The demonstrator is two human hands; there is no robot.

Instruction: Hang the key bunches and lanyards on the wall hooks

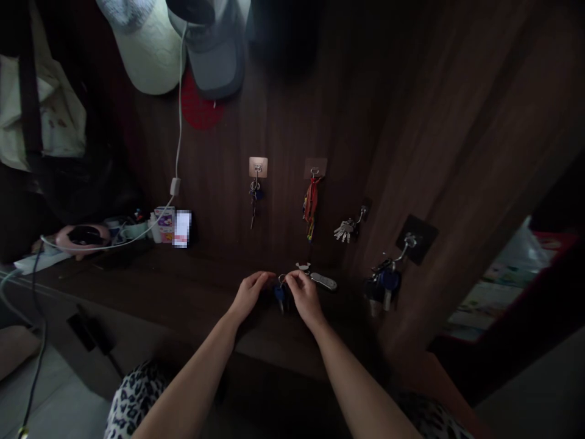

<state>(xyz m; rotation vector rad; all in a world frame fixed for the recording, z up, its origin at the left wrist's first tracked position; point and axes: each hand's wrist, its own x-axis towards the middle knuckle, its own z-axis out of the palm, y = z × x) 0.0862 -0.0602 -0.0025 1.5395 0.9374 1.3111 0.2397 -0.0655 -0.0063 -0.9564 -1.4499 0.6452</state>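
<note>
My right hand (303, 296) pinches the metal ring of a bunch of keys (280, 294). One key has a blue head, and the keys hang below the ring over the dark shelf (196, 286). Just left of the ring is my left hand (249, 295), its thumb and forefinger pressed together. What those fingertips hold, if anything, is too small to make out. Beyond my right hand lies a long grey object (323, 280) with rounded ends, beside a small silver piece (303, 266). My right hand partly covers both.
On wall hooks hang a small key bunch (255, 195), red and yellow cords (311, 204), silver keys (346, 230) and blue-headed keys (388, 279). Caps (214, 61) hang above. At left are a pink device (83, 236), a small box (165, 225), a lit screen (182, 228) and a white cable (179, 122).
</note>
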